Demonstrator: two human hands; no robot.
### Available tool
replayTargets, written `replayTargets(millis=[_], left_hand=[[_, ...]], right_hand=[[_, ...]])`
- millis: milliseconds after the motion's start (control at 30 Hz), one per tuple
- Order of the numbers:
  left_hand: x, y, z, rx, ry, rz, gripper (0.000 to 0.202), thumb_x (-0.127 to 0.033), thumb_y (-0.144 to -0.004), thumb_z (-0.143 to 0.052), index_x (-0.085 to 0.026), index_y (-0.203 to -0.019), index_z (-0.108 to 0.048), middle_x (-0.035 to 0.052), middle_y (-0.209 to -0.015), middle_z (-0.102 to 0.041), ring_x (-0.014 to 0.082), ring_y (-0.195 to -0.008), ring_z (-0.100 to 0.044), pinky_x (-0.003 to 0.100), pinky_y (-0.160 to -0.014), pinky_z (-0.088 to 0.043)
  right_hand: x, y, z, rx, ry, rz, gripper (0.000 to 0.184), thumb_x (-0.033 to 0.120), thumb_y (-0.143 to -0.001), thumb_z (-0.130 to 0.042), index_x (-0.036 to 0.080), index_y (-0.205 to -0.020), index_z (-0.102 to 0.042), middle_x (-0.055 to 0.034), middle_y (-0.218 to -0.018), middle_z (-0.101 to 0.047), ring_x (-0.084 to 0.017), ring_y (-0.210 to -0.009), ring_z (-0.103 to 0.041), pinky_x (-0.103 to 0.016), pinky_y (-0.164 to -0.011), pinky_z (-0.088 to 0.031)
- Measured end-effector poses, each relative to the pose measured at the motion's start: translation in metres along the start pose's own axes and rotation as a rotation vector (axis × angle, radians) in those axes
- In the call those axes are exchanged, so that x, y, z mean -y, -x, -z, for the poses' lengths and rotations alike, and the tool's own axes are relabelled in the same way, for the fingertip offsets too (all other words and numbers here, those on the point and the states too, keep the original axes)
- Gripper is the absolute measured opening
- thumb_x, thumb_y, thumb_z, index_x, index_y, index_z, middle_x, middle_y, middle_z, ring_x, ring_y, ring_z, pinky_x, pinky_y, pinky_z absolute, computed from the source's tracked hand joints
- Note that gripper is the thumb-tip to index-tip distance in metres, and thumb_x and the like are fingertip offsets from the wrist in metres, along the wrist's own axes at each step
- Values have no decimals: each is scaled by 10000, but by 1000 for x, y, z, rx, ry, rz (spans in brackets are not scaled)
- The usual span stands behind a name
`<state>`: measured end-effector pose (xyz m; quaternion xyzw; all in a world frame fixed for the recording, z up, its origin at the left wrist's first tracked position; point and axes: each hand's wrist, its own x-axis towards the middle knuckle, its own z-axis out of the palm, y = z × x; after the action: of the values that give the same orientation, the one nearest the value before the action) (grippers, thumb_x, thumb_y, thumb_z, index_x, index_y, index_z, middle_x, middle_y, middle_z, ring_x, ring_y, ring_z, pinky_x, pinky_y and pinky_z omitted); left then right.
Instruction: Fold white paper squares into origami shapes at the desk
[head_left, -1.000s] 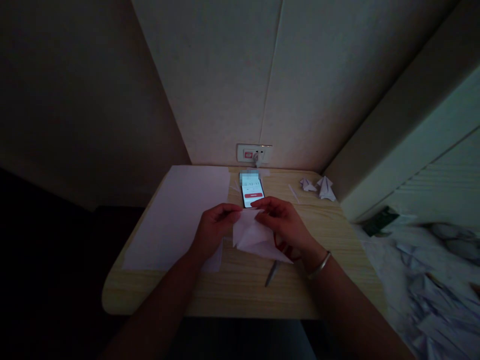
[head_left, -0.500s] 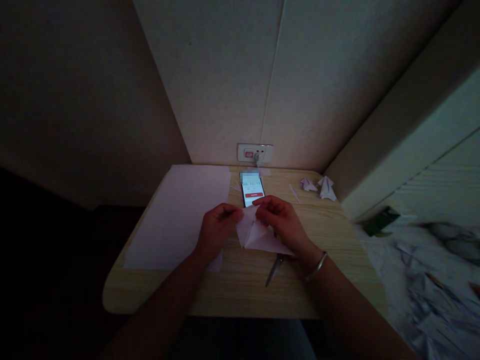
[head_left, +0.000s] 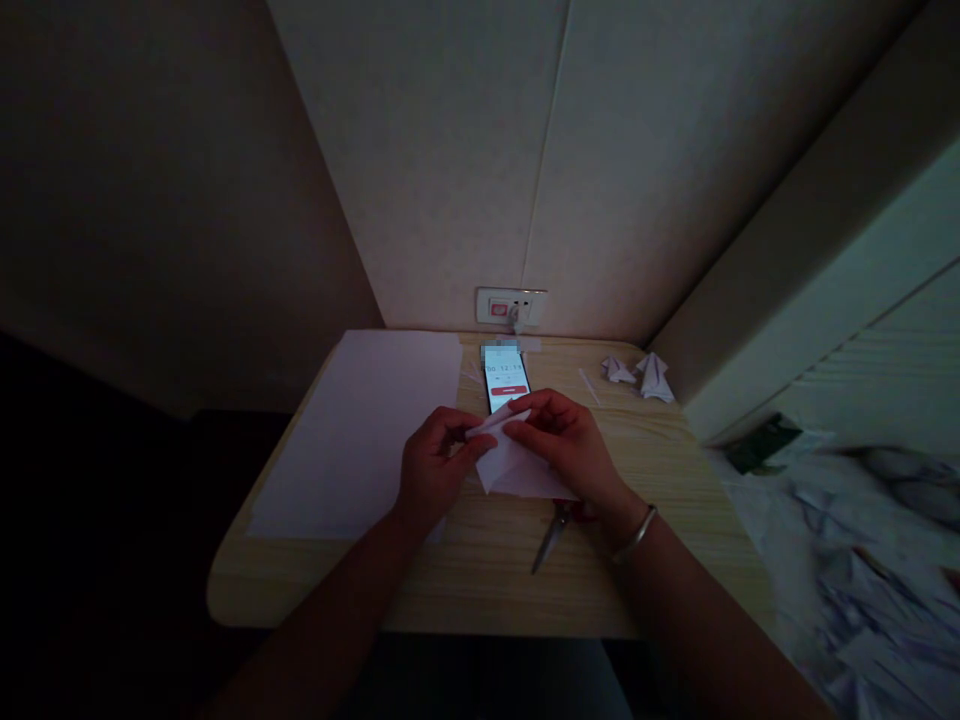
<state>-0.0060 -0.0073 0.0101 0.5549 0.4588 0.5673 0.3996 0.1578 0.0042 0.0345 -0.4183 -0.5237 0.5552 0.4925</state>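
Both hands busy now; the left hand (head_left: 439,465) pinches the one folded paper (head_left: 514,472) at its left end, the right hand (head_left: 566,440) grips its far edge, thumbs on top, apparently steadying a crease; it's mid-table (head_left: 480,605), just near of one phone (head_left: 508,378), screen up, presumably for timing; one pair of scissors (head_left: 553,538) lies near, handy; two paper figures (head_left: 654,378) sit far right; white paper (head_left: 360,430) covers the left, sheets uncountable.

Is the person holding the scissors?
No, the left hand and right hand hold the folded paper, while the scissors lie on the table.
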Motion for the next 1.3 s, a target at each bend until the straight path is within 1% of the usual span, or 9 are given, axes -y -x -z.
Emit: replayTargets(millis=[167,267,367,467,600,800,1067,1167,1300], left_hand=[[-4,-3,1,46,88,59,224,-270,-607,-765,-176,-752,-622,-21,-680,-611,103,-610,-548,209,-560,-438],[-3,-5,3,34,81,50,159,-264,-649,-736,-181,-735,-631,-22,-683,-618,98,-628,-553,201,-581,-438],[-1,-5,3,71,18,56,130,-262,-676,-716,-183,-752,-645,-15,-714,-635,100,-659,-565,206,-622,-446],[-1,-4,3,93,-14,62,130,-277,-695,-700,-176,-749,-638,-10,-703,-640,106,-650,-572,215,-629,-455],[-4,-1,3,39,-69,-16,125,-283,-713,-682,-175,-746,-629,-7,-695,-634,108,-636,-570,211,-610,-454],[-2,1,4,110,-135,-133,122,-243,-716,-677,-194,-826,-657,8,-769,-634,113,-683,-583,219,-653,-465],[-6,-2,1,149,85,126,162,-289,-672,-707,-164,-714,-613,-5,-698,-628,110,-643,-567,219,-612,-459],[-5,-3,1,124,115,133,164,-276,-661,-714,-163,-686,-600,-9,-691,-617,101,-638,-553,213,-612,-450],[-5,-3,0,78,133,102,172,-271,-655,-712,-168,-668,-575,-5,-719,-607,99,-639,-552,212,-601,-450]], right_hand=[[1,2,3,-41,112,102,190,302,-684,-715,235,-851,-653,10,-728,-611,-101,-564,-492,-243,-515,-407],[2,2,4,-71,69,115,169,286,-681,-717,233,-828,-651,7,-740,-618,-105,-582,-498,-249,-538,-413],[2,1,5,-73,5,103,192,283,-683,-718,236,-856,-648,15,-708,-609,-111,-597,-517,-247,-542,-407],[2,1,4,-7,24,98,342,285,-693,-713,255,-1019,-614,11,-782,-640,-116,-627,-534,-256,-572,-416],[1,3,1,53,200,136,517,297,-689,-728,286,-1175,-549,-8,-908,-661,-141,-704,-546,-285,-632,-430],[2,6,1,56,243,199,428,279,-729,-700,299,-1136,-569,-5,-897,-668,-157,-739,-554,-297,-653,-419],[-1,5,2,56,208,100,424,300,-710,-706,264,-1114,-583,14,-774,-618,-120,-621,-494,-259,-568,-398],[-5,3,1,48,143,72,411,317,-706,-709,256,-1093,-586,16,-755,-618,-116,-615,-507,-255,-566,-410],[-4,2,0,9,74,47,298,338,-702,-708,232,-968,-626,24,-686,-592,-111,-607,-523,-243,-558,-419]])
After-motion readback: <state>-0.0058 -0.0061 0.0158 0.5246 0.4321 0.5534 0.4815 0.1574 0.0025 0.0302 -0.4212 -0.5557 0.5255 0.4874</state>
